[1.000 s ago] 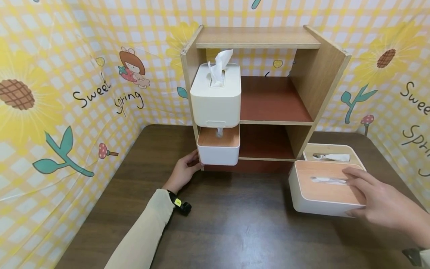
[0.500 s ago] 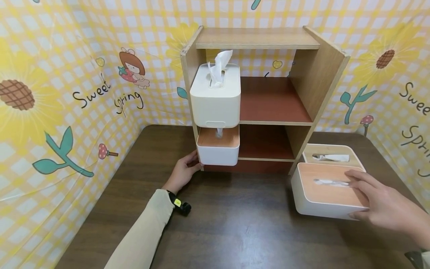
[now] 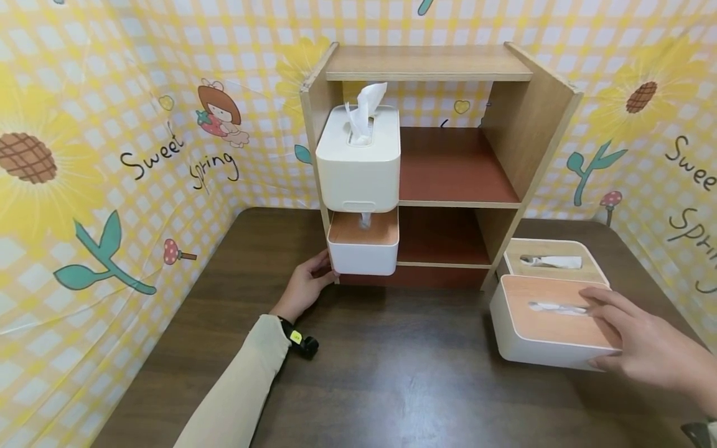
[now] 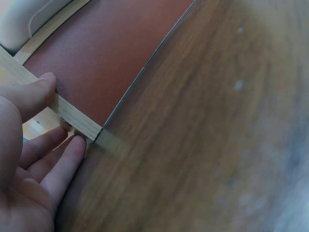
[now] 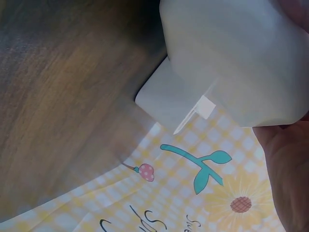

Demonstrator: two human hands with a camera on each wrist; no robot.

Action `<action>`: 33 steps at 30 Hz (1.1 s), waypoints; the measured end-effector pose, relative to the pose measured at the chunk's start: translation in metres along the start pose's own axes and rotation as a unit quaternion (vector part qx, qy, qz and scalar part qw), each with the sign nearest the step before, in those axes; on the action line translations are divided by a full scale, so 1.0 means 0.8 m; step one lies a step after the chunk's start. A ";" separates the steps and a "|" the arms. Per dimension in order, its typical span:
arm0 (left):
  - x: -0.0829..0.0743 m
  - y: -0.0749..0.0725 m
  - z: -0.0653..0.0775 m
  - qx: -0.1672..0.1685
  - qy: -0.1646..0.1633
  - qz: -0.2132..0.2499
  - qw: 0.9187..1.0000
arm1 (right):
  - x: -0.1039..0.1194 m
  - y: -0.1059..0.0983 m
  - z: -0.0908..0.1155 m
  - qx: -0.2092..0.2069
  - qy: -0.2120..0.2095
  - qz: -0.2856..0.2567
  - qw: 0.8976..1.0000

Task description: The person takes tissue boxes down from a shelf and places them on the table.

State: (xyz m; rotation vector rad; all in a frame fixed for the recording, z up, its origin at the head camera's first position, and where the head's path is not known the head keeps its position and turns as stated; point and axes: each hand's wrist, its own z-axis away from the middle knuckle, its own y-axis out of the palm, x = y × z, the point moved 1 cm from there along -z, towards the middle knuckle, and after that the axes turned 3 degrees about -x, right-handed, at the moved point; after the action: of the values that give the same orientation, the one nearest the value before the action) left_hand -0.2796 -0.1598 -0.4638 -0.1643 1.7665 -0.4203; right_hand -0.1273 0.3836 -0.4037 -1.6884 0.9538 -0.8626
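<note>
In the head view my right hand (image 3: 644, 342) grips the right end of a white tissue box (image 3: 532, 325) with a wood-look lid, fingers on the lid and thumb low on its side. The box's pale side (image 5: 231, 58) fills the upper right wrist view. Behind it is a second tissue box (image 3: 588, 254) with a lighter lid, partly covered by the first. My left hand (image 3: 305, 283) holds the lower front corner of a wooden shelf unit (image 3: 428, 61). In the left wrist view its thumb lies against the side panel (image 4: 77, 116), fingers on the outer side.
A cream tissue box (image 3: 358, 180) with a raised tissue stands on the shelf unit's middle level, at the left. Below it a smaller white tissue box (image 3: 364, 258) juts forward. The dark wooden table (image 3: 392, 373) meets yellow checked cloth (image 3: 269, 155) at back and sides.
My right hand has moved slightly right and toward me with the tissue box, uncovering a little more of the box behind. My left hand stays in place on the shelf unit.
</note>
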 end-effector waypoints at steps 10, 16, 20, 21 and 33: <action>0.019 0.002 -0.003 -0.011 0.011 0.010 1.000 | -0.003 0.001 0.005 -0.004 0.001 0.012 1.000; 0.006 0.002 0.000 0.000 0.006 0.006 1.000 | -0.003 0.005 0.012 -0.003 0.008 0.012 1.000; 0.006 0.003 0.000 0.003 0.006 0.008 1.000 | -0.004 0.006 0.015 0.001 0.013 0.012 1.000; 0.005 0.003 0.001 0.003 0.006 0.008 1.000 | -0.004 0.006 0.016 0.002 0.013 0.011 1.000; 0.038 0.003 -0.014 -0.002 0.002 0.009 1.000 | -0.005 0.003 0.024 0.022 0.029 0.000 0.999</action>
State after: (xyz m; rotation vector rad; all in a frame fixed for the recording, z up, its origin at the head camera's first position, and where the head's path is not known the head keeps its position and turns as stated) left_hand -0.2976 -0.1653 -0.4905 -0.1505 1.7712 -0.4039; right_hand -0.1131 0.3942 -0.4120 -1.6334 0.9682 -0.9306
